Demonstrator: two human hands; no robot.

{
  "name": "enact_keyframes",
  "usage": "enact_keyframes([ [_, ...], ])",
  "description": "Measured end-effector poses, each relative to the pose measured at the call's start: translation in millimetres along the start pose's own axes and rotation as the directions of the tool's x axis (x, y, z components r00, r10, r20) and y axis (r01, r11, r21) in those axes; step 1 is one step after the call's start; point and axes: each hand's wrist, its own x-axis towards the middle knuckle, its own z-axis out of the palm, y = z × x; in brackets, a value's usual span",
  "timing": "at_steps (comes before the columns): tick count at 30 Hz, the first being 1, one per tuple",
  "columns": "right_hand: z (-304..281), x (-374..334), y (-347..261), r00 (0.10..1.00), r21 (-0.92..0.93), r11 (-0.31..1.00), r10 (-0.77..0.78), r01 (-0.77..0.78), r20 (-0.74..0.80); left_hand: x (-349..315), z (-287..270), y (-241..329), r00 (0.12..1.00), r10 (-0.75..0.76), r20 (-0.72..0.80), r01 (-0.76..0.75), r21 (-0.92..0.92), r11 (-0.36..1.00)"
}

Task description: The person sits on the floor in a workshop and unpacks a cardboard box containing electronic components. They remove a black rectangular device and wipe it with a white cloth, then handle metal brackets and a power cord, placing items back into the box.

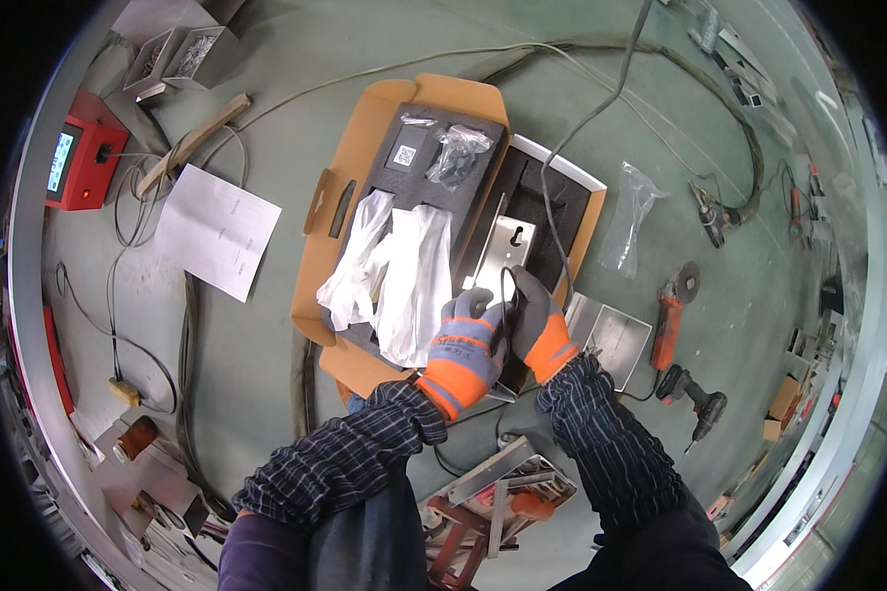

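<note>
My left hand (463, 350), in an orange and grey work glove, is closed at the near end of an open cardboard box (310, 286). Close beside it, my right hand (542, 325) in a matching glove is also closed. A thin black cable (507, 284) loops up between the two hands, and both appear to grip it; the fingertips are partly hidden. Just beyond them, a silvery metal plate (503, 251) with a keyhole-shaped slot lies in the dark foam of the box's right part. White wrapping (414, 286) covers foam left of my hands.
Right of the box lie a plastic bag (631, 217), an angle grinder (670, 315), a cordless drill (695, 399) and a welding clamp (712, 212). A paper sheet (217, 231) and a red machine (94, 158) are left. A tool tray (503, 492) stands near me. Cables cross the floor.
</note>
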Motion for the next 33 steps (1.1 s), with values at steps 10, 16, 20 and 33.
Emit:
enact_keyframes([
  [10, -7, 43, 45, 0.955, 0.209, 0.935, 0.295, -0.286, -0.015, -8, -3, 7, 0.972, -0.122, 0.199, 0.139, -0.074, 0.988],
  [16, 4, 61, 76, 0.914, 0.028, 0.920, 0.393, -0.392, -0.098, -10, 7, 0, 0.812, -0.320, 0.487, 0.358, 0.015, 0.933],
  [20, 11, 66, 74, 0.899, 0.183, 0.887, 0.438, -0.425, -0.034, -15, 12, -19, 0.800, -0.320, 0.508, 0.393, -0.039, 0.919],
  [33, 11, 68, 102, 0.973, -0.096, 0.968, 0.227, -0.231, -0.050, -9, -3, -13, 0.762, -0.275, 0.586, 0.361, -0.032, 0.932],
])
